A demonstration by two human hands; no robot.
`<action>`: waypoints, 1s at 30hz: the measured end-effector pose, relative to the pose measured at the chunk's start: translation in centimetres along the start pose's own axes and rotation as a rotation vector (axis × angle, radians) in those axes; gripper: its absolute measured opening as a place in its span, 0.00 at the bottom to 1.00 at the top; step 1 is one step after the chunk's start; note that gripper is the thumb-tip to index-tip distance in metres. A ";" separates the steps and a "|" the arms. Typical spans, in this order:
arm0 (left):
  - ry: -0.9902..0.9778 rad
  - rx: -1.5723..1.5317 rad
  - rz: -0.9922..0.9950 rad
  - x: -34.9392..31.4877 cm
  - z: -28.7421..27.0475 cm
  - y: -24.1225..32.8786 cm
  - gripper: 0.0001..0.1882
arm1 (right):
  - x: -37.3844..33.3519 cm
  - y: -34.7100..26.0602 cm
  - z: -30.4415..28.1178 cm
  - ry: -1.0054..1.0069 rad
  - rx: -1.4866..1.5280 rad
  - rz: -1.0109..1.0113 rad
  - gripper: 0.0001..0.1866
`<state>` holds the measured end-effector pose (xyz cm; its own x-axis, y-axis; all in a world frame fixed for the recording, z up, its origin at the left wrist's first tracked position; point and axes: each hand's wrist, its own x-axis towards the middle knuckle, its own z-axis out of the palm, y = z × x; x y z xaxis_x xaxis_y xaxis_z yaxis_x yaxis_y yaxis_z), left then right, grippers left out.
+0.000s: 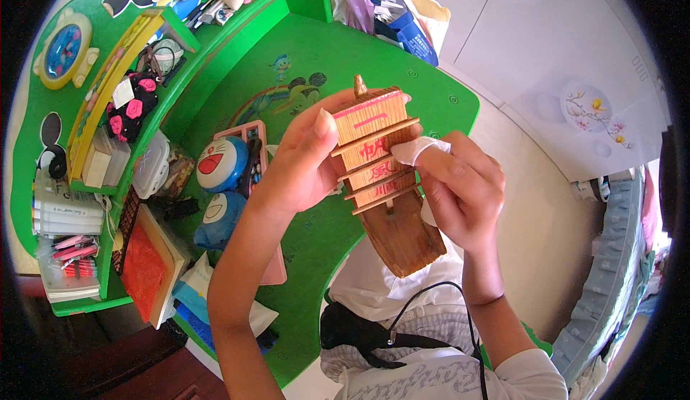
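A wooden model sailboat (pixel 402 238) is held up in front of me, tilted, its brown hull toward my body. Its slatted sail (pixel 370 130) carries red painted characters and faces up. My left hand (pixel 302 155) is closed around the sail's left side, the thumb upright along its edge and other fingers hidden behind. On the sail's right side, my right hand (pixel 463 188) pinches a white tissue (pixel 422 149) and presses it against the slats.
Below is a green desk (pixel 374 62) with a curved edge. At left stand blue cartoon-faced containers (pixel 223 163), a pink tray (pixel 273 267), a red-covered book (pixel 144 267) and a yellow shelf (pixel 108 87). Bags (pixel 410 23) stand at the back; a white cabinet (pixel 546 55) is at right.
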<state>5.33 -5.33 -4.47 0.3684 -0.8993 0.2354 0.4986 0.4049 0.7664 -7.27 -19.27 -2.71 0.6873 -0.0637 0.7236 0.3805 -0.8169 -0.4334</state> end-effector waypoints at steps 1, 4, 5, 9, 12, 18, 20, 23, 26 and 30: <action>0.001 0.000 0.000 0.0 0.0 0.0 0.37 | 0.0 0.0 0.0 -0.002 0.007 0.006 0.18; 0.016 0.010 0.002 -0.1 -0.1 0.0 0.36 | 0.1 0.0 0.1 -0.004 0.020 0.010 0.18; 0.028 0.008 0.008 -0.1 -0.1 0.0 0.36 | 0.1 0.0 0.1 -0.005 0.027 0.009 0.18; 0.060 -0.008 0.007 -0.3 -0.3 -0.1 0.36 | 0.3 -0.3 0.3 -0.041 0.020 0.005 0.18; 0.013 0.002 0.000 -0.2 -0.2 0.1 0.37 | 0.4 -0.4 0.5 -0.050 0.037 -0.039 0.18; 0.045 -0.002 -0.003 -0.3 -0.2 0.1 0.37 | 0.5 -0.5 0.5 -0.046 0.000 -0.056 0.18; 0.042 0.009 0.000 -0.1 0.0 0.2 0.37 | 0.6 -0.4 0.3 -0.034 0.008 -0.036 0.18; 0.057 0.004 0.009 -0.2 -0.1 0.1 0.36 | 0.3 -0.1 0.1 0.010 -0.042 -0.001 0.18; 0.043 -0.007 0.015 -0.2 -0.3 0.1 0.35 | 0.3 0.0 -0.1 0.010 -0.038 0.003 0.18; 0.005 0.020 0.019 0.0 -0.2 0.2 0.34 | 0.2 0.1 0.0 0.047 -0.024 -0.019 0.19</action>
<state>5.65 -5.23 -4.43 0.3817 -0.8908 0.2467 0.4755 0.4181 0.7740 -7.07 -19.41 -2.58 0.6498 -0.0746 0.7565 0.3781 -0.8316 -0.4068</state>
